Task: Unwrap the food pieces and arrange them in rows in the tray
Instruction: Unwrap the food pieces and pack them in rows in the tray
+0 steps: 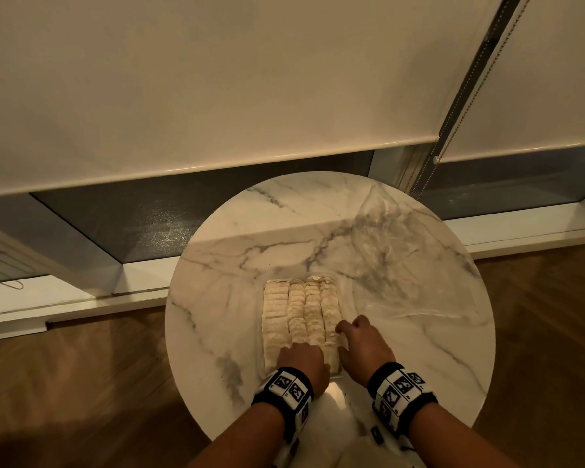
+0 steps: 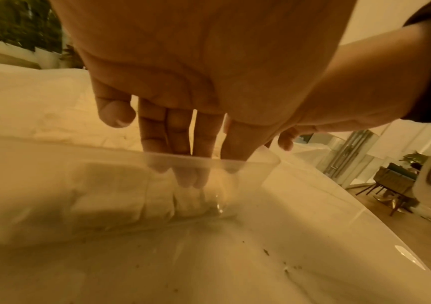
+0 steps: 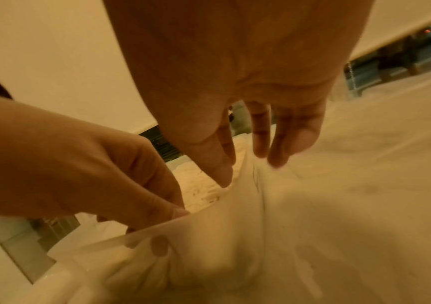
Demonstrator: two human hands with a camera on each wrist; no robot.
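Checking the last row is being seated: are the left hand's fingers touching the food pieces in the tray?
Touching. The left wrist view shows the fingers reaching over the clear tray wall onto the food pieces.

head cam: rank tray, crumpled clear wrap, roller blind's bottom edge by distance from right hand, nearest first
1. tray: clear, filled with rows of food pieces; the right hand is at its near right corner.
2. crumpled clear wrap: on the table, beyond and to the right of the hand.
3. roller blind's bottom edge: past the table's far rim.
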